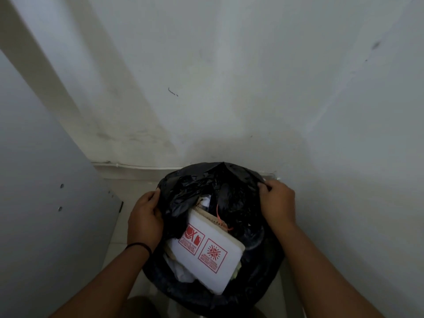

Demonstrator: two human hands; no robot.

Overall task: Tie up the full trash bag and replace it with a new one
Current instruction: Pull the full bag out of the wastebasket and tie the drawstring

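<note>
My left hand (144, 218) and right hand (276, 200): fingers clamped on trash bag (231, 191) rim. White box (207, 251) fills opening; grey panel (46, 180) left, wall (229, 88) behind.

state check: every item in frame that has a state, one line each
trash bag: open, untied, full, rim gripped on both sides
white box: closed, lying tilted on top of the trash
left hand: grips bag rim, left side
right hand: grips bag rim, right side
wristband: on left wrist
</note>
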